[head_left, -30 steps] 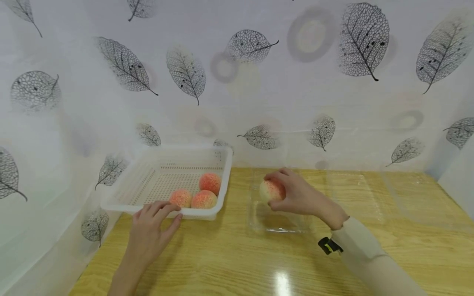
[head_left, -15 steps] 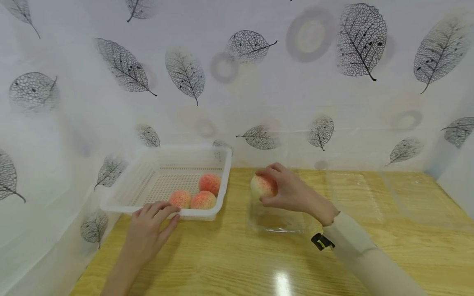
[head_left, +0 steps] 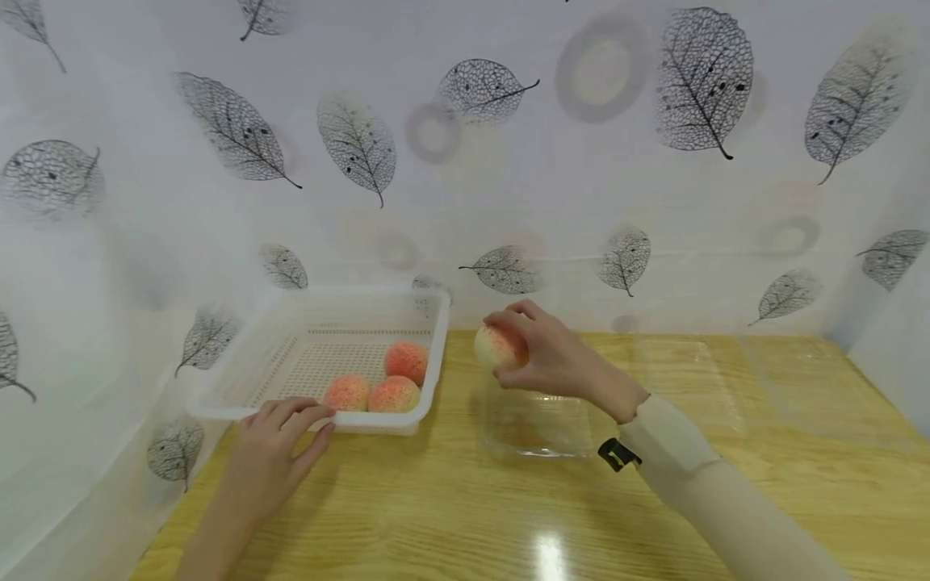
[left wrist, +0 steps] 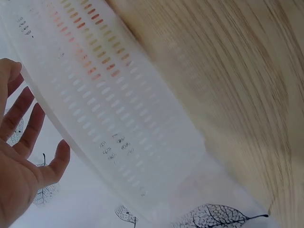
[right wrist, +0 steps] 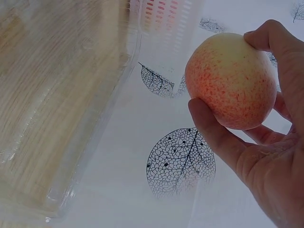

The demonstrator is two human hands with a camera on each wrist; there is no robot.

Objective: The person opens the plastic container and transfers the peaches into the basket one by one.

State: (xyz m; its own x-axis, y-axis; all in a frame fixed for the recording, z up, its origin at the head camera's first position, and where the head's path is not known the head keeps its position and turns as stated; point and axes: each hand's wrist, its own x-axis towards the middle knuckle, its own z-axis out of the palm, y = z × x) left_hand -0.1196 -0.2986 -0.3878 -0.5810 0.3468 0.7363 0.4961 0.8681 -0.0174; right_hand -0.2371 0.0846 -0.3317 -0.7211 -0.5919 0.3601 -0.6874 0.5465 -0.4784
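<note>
In the head view my right hand (head_left: 555, 359) grips a yellow-and-red peach (head_left: 494, 349) between thumb and fingers, above the back of a clear plastic box (head_left: 538, 454). The right wrist view shows this peach (right wrist: 230, 80) in the fingers, beside the box's clear wall (right wrist: 102, 114). My left hand (head_left: 272, 452) rests its relaxed fingers on the front rim of a white perforated plastic basket (head_left: 385, 419). Inside the basket's right front corner sit three peaches, one red (head_left: 405, 363) behind two paler ones. From the left wrist, my left hand (left wrist: 23, 142) has its fingertips at the basket's rim.
To the right, another clear plastic piece (head_left: 686, 379) lies on the wooden table (head_left: 450, 516), with a further clear sheet-like piece (head_left: 814, 387) beyond it. A white leaf-print curtain (head_left: 436, 202) hangs right behind the table and along its left side.
My right hand has lifted the peach up and moved it left, from over the clear box toward the basket. The left hand stays at the basket's rim.
</note>
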